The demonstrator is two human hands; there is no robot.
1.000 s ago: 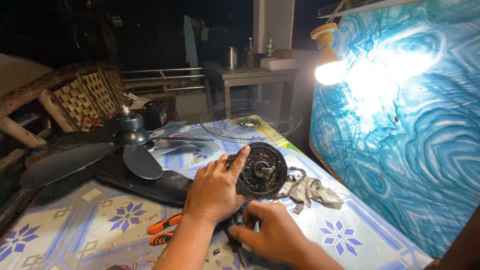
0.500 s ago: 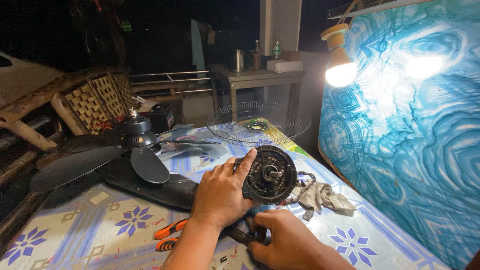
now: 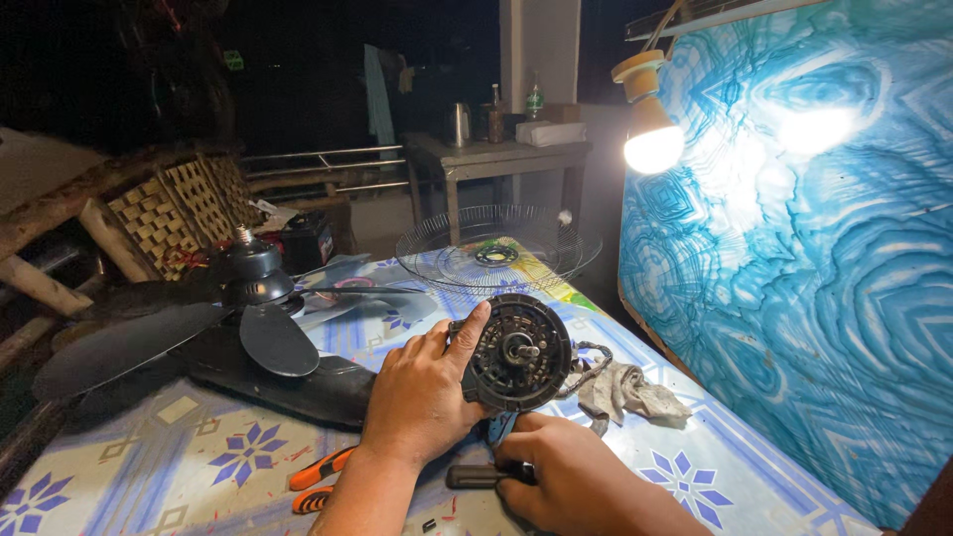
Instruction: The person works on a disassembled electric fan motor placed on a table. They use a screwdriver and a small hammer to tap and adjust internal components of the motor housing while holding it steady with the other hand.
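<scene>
Fan motor (image 3: pixel 518 352) — upright against left fingers (image 3: pixel 467 333)

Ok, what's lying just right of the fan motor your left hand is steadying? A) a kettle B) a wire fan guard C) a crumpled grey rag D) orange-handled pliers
C: a crumpled grey rag lies on the tablecloth right of the fan motor, which the left hand grips.

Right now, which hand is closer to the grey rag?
Right. The right hand sits just below and left of the grey rag, gripping a dark tool handle; the left hand holds the fan motor, farther left.
</scene>
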